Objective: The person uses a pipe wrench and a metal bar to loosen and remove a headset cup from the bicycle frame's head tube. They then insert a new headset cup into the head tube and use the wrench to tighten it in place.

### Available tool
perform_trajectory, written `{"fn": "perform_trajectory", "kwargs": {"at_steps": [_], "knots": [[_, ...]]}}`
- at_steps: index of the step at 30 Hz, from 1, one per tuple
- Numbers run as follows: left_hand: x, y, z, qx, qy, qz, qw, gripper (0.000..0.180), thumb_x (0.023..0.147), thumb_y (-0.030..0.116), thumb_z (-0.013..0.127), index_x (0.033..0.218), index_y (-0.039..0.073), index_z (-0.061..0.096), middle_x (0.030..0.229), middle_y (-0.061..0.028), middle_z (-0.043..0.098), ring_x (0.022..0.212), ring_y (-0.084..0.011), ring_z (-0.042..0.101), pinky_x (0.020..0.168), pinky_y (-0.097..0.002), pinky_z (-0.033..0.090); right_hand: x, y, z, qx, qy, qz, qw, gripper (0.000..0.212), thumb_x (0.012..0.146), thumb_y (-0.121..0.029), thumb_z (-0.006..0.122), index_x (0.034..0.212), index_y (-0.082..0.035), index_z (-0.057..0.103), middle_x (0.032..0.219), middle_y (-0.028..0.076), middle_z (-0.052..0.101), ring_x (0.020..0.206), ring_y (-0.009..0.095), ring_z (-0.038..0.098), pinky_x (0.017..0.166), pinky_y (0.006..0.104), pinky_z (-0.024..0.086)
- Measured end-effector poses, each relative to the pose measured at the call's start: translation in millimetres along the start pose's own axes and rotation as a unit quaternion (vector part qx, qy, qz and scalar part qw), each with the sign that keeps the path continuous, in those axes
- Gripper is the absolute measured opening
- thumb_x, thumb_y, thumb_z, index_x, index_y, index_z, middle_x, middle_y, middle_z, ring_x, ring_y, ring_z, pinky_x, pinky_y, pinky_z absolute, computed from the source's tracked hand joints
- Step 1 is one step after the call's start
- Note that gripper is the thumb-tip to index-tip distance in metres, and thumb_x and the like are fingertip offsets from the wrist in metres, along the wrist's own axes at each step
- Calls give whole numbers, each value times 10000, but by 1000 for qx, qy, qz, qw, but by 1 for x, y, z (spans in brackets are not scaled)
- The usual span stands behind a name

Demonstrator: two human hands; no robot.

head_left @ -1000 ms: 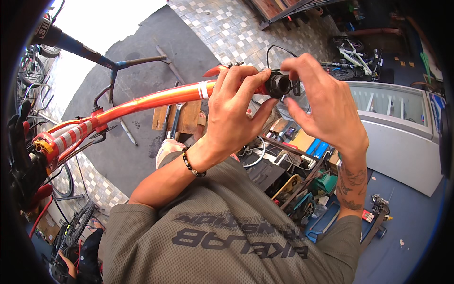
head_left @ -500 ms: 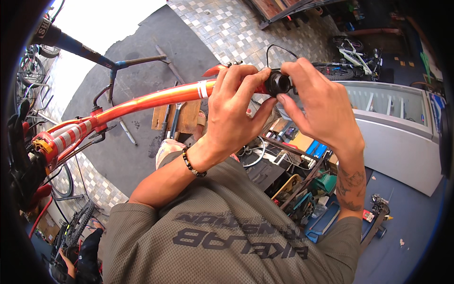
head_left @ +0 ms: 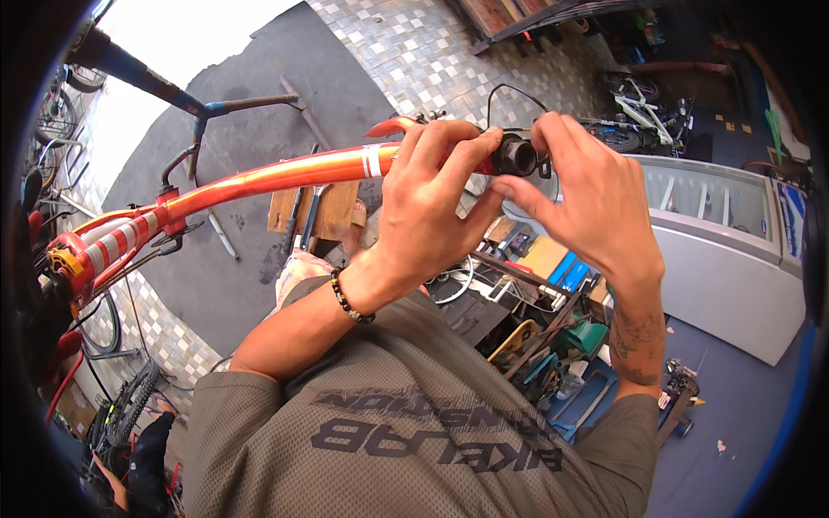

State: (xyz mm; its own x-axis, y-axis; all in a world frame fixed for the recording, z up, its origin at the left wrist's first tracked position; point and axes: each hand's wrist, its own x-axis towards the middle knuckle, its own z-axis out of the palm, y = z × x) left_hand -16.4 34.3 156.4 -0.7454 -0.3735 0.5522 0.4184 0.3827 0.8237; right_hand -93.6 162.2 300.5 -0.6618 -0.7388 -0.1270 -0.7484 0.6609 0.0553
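Note:
A glossy orange-red bicycle frame [head_left: 276, 173] with white bands runs from the left toward the upper middle. At its right end sits a black hollow cylindrical part [head_left: 518, 157], its round opening facing me. My left hand [head_left: 432, 194] is closed around the tube's end just left of this part, with the thumb below. My right hand [head_left: 596, 186] curves about the black part from the right, fingers at its upper edge and thumb beneath it. The fingertips of both hands are partly hidden. A thin black cable [head_left: 492, 97] loops above the part.
A bluish stand arm [head_left: 147, 79] reaches in at upper left. Below the frame are a wooden board [head_left: 332, 211] with tools and a cluttered tool rack [head_left: 553, 319]. A grey-white cabinet [head_left: 717, 276] stands right. Bikes and another person's arm [head_left: 110, 475] show at left.
My right thumb has slid left under the black part, and its opening has turned slightly. A small dark tab now shows beside it. The whole view has shifted a little.

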Motion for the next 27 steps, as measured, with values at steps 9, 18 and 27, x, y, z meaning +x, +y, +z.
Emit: {"fn": "perform_trajectory", "kwargs": {"at_steps": [9,18,27], "knots": [[-1,-2,3,-14,10,3,1000,562,671,9,843,1218,27,714,1073,-124,648,945,-320,629,846,-428,530,-2,1,4,32,20,2,999,370,921,-380,744,989,-53,585,861,101,624,726,334,658,605,436,499],[-2,-2,5,-28,10,-14,999,561,656,7,842,1204,30,725,1076,-121,650,938,-313,624,834,-421,528,-1,-5,3,16,23,20,999,457,911,-480,769,928,-60,588,826,74,638,741,328,688,590,425,519],[-2,-6,6,-30,16,-3,999,569,647,9,848,1203,29,725,1077,-113,652,912,-303,620,801,-413,528,-4,-6,7,31,18,47,998,498,875,-518,793,960,-70,592,870,82,643,749,336,685,591,428,517]]}}
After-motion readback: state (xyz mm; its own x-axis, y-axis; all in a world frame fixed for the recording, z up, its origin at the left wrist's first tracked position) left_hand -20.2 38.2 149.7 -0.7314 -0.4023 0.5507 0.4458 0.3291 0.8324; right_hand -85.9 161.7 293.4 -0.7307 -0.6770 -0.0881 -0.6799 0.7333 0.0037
